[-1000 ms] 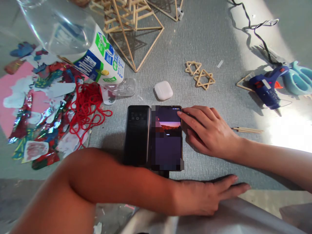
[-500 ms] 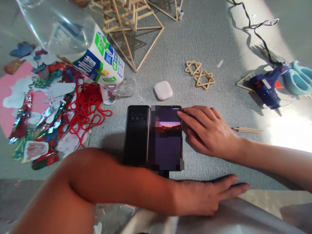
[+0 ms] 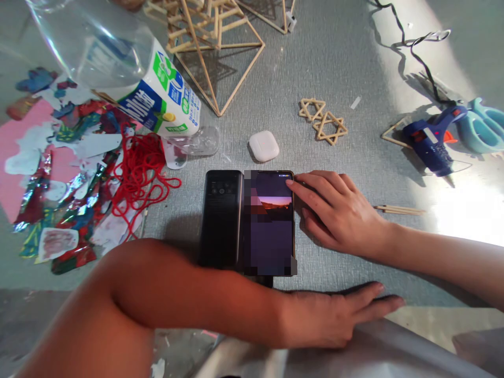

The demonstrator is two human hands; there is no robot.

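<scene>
A phone with a lit screen lies on the grey tabletop, showing a sunset picture; blocky blurring covers its left part. My right hand rests beside it with fingers loosely stretched, the index fingertip at the phone's upper right corner. Against its left side lies a black phone, back up with cameras showing. My left forearm crosses in front of both and hides their lower ends. Near the table's front edge, my left hand lies with fingers stretched to the right, holding nothing. A white earbud case sits just beyond the phones.
Left are a large plastic bottle, red cord and scraps on pink paper. Behind stands a stick frame. Right are small stick stars, thin sticks, a blue glue gun and light-blue scissors.
Both hands stay where they were. Only the sunset picture on the phone screen looks slightly different, its lit part reaching farther left.
</scene>
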